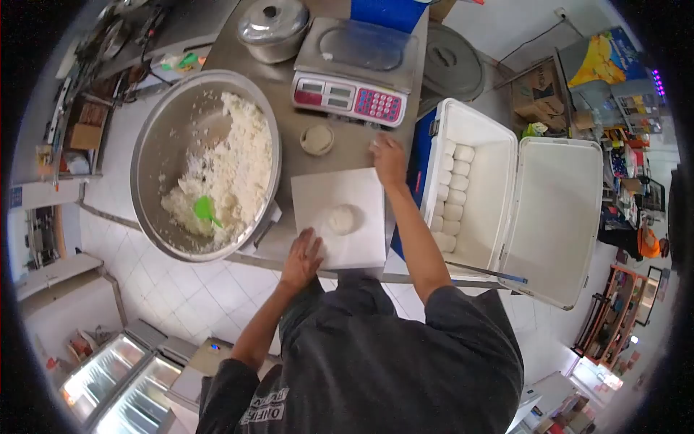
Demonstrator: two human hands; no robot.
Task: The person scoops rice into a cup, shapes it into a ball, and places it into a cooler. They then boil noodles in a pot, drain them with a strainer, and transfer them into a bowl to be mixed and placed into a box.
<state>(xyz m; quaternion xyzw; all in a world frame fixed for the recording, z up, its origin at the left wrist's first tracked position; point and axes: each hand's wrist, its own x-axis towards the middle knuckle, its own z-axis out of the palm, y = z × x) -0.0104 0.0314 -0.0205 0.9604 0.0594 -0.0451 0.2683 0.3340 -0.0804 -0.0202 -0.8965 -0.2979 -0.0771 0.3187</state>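
Observation:
A sheet of white paper (307, 195) lies on the metal table in front of me, with a round white mound (342, 219), seemingly rice, on it. My left hand (305, 254) rests on the paper's lower left edge, fingers spread and holding nothing visible. Beyond the sheet's upper right corner, my right hand (389, 159) reaches over the table below the scale, its fingers extended and slightly bent, with nothing visible in them. A small round bowl (316, 139) with pale contents stands between the paper and the digital scale (350, 98).
On the left, a large metal basin (153, 195) holds loose white rice and a green scoop (206, 210). To the right, an open white cooler box (481, 217) contains several wrapped white bundles (454, 195). A lidded pot (273, 32) stands at the back.

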